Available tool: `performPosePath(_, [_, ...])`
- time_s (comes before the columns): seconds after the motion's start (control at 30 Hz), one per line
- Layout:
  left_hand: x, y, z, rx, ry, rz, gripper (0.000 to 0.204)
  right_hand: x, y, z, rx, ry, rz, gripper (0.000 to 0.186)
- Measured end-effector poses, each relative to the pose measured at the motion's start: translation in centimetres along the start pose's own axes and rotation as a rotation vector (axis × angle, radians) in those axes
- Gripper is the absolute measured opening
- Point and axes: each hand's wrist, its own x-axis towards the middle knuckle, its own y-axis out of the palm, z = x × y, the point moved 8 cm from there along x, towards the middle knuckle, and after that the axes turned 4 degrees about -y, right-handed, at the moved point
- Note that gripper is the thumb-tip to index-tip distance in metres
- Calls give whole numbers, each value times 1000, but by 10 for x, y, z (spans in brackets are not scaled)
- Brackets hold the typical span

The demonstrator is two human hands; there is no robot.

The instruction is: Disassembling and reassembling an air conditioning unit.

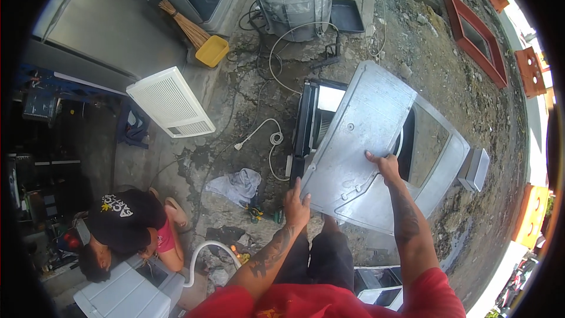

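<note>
A large silver metal panel (359, 135) with a cut-out on its right side lies tilted across the middle, over a dark appliance body (303, 118). My right hand (384, 168) grips the panel at the cut-out's inner edge, thumb on top. My left hand (297, 209) holds the panel's lower left edge, beside the dark body. A white power cord (275, 139), a pale cloth (232, 188) and green tools (255, 214) lie on the cracked concrete left of it.
A crouching person (126, 229) works at a white machine (115, 294) lower left. A white grille (168, 103), yellow bin (212, 52), large tub of refuse (291, 12) and black tray (347, 16) stand behind. A red frame (477, 41) and a small metal box (474, 171) lie right.
</note>
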Motion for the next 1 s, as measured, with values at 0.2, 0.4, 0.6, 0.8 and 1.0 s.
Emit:
performPosePath(0.2, [30, 33, 67, 108, -193, -92, 70, 73, 84, -12, -136, 15, 168, 70])
performPosePath(0.4, [46, 74, 101, 43, -335, -127, 71, 135, 119, -38, -237, 24, 256, 71])
performPosePath(0.6, [47, 87, 128, 71, -333, -227, 71, 166, 148, -64, -291, -4, 269, 83])
performPosePath(0.8, [54, 84, 132, 85, -408, -321, 70, 176, 159, -75, -215, 37, 344, 84])
performPosePath(1.0, [45, 79, 140, 177, -444, -375, 65, 151, 168, -51, -331, 25, 374, 86])
